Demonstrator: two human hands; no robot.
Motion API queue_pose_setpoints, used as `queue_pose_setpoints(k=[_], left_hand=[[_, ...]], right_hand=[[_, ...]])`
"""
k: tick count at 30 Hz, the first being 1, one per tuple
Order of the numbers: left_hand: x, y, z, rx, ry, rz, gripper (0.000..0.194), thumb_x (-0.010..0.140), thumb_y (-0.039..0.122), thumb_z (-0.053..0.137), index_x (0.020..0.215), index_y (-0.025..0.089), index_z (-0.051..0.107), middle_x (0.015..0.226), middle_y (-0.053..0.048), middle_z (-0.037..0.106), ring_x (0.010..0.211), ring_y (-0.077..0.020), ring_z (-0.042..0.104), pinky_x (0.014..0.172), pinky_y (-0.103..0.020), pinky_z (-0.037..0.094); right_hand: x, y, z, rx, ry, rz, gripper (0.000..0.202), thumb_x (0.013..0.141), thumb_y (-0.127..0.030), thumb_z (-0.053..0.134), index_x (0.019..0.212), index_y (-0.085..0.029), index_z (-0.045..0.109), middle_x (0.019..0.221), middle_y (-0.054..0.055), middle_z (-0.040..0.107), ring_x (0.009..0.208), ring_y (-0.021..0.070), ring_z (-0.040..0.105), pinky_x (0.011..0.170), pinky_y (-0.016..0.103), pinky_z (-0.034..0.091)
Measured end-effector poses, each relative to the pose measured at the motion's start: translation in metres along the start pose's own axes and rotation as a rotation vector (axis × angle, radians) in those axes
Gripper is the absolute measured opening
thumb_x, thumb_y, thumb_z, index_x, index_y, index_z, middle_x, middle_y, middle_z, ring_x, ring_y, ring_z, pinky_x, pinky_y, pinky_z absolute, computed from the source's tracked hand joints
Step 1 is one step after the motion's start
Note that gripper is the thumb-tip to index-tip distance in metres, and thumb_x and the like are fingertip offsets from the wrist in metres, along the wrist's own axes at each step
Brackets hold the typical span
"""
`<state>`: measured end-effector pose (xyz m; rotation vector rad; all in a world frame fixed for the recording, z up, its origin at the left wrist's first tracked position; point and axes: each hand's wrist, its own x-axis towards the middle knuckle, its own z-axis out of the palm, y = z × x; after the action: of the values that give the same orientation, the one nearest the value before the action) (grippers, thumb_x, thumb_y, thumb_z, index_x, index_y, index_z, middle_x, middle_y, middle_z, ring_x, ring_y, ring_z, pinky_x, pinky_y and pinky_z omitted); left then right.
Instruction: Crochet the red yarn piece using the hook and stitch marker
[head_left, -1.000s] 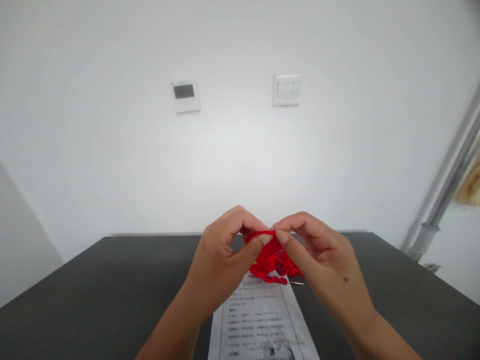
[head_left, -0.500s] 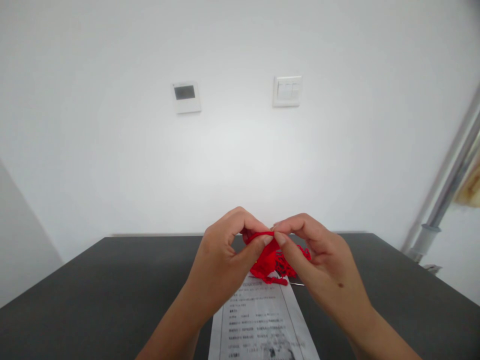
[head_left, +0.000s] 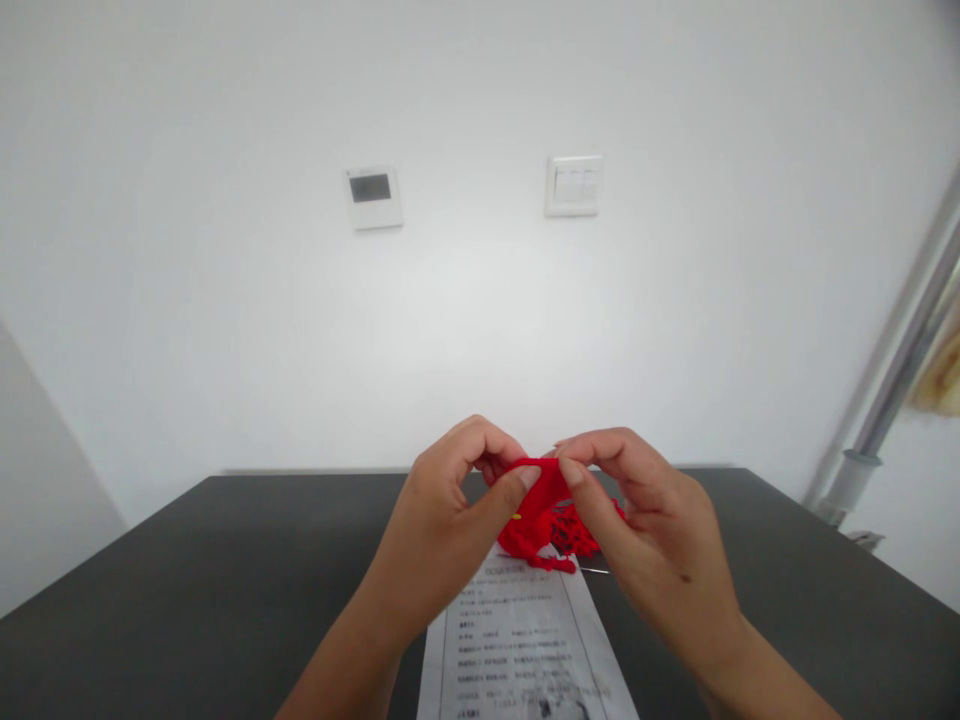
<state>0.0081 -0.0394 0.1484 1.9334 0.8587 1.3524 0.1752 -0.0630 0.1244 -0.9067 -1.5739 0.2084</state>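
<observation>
A piece of red fabric (head_left: 534,515) hangs between my two hands, over the far end of a printed paper sheet (head_left: 517,640). My left hand (head_left: 457,510) pinches its upper left edge between thumb and fingers. On the right, my right hand (head_left: 637,510) pinches the upper right edge the same way. A small yellow spot shows on the fabric near my left thumb. Behind it lies a loose heap of red yarn (head_left: 576,530), partly hidden by my right hand. A thin metallic tool (head_left: 594,570) sticks out to the right of the fabric's lower end.
The dark tabletop (head_left: 225,580) reaches back to a white wall. On the wall are a thermostat panel (head_left: 373,198) and a switch plate (head_left: 574,186). A grey pole (head_left: 900,370) stands at the right, beyond the table's edge.
My right hand has shifted slightly right, away from my left thumb. More of the red fabric's top edge now shows stretched between the fingers, and the yellow spot is plainer.
</observation>
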Motion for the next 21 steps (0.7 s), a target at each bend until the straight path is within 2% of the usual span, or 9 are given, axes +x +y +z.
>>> queue_pose_setpoints(k=[5,9,15,21], left_hand=[[-0.0011,-0.0011,0.0009,-0.062,0.022,0.012,0.01,0.088,0.021,0.063,0.078,0.02,0.063,0.075,0.003,0.061,0.069,-0.0116,0.055,0.063,-0.024,0.042],[-0.0029,-0.0021,-0.0005,-0.087,0.027,0.012,0.011,0.088,0.021,0.064,0.078,0.02,0.064,0.073,0.003,0.062,0.067,-0.0114,0.055,0.06,-0.024,0.041],[-0.0039,-0.006,-0.0019,-0.108,0.023,0.017,0.01,0.088,0.022,0.065,0.078,0.02,0.065,0.073,0.002,0.063,0.064,-0.0117,0.054,0.057,-0.024,0.041],[-0.0036,-0.0084,-0.0015,-0.168,0.004,-0.012,0.009,0.088,0.022,0.066,0.079,0.02,0.065,0.07,0.004,0.06,0.063,-0.0101,0.052,0.058,-0.022,0.041]], right_hand=[[-0.0012,0.0001,0.0022,0.114,-0.006,0.078,0.015,0.097,-0.029,0.06,0.086,-0.024,0.068,0.069,-0.002,0.071,0.048,0.0099,0.057,0.039,0.017,0.041],[0.0,-0.0013,0.0042,0.18,0.021,0.115,0.014,0.094,-0.028,0.064,0.083,-0.023,0.07,0.072,-0.001,0.07,0.052,0.0102,0.058,0.042,0.017,0.043],[0.0003,-0.0029,0.0047,0.269,0.013,0.166,0.012,0.092,-0.029,0.065,0.084,-0.023,0.073,0.066,-0.001,0.067,0.054,0.0116,0.058,0.045,0.019,0.045],[0.0014,-0.0051,0.0054,0.266,-0.001,0.167,0.016,0.091,-0.029,0.066,0.079,-0.021,0.073,0.064,-0.001,0.066,0.051,0.0103,0.055,0.044,0.018,0.043]])
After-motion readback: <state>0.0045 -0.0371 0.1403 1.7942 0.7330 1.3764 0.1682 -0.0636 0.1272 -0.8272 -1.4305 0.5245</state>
